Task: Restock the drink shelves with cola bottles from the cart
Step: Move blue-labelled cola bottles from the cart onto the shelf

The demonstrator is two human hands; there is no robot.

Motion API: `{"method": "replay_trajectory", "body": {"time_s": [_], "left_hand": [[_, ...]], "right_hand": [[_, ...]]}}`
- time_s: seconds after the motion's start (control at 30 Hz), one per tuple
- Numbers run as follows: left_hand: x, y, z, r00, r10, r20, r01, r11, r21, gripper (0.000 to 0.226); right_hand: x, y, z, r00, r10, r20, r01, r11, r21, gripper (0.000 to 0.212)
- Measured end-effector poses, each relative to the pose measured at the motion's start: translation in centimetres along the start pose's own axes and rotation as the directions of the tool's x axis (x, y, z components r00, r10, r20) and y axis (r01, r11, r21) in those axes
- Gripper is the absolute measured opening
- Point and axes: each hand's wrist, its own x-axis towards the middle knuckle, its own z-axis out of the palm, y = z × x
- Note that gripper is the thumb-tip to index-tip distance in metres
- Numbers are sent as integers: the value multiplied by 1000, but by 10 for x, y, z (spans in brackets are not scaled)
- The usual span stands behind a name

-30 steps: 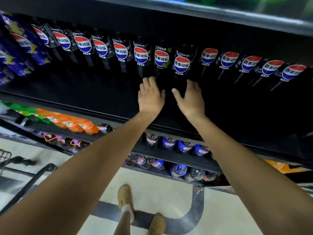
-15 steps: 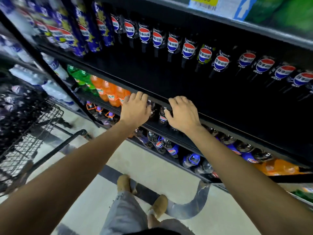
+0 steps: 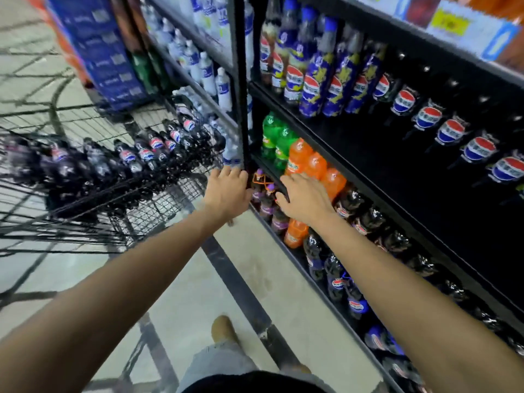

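Fingers point(image 3: 230, 173) of left hand point(image 3: 226, 192) and right hand point(image 3: 304, 201) straight, apparently empty, cola bottles point(image 3: 147, 153) in cart point(image 3: 158, 199) nearby

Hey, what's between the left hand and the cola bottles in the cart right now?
In the head view, only the cart's black wire wall stands between the left hand and the cola bottles; motion blur hides finer detail.
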Motion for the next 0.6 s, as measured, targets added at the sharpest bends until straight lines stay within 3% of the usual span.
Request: {"method": "replay_trajectory", "body": {"time_s": [0.33,0.6], "left_hand": [[-12,-172,11,976,-213,49,213,977,3,35],[23,-242,38,939,-321,127,327,944,-33,36]], "right_hand": [[139,-150,0,969,-247,7,247,967,-62,37],[234,-192,21,928,-358,103,365,929,-64,36]]}}
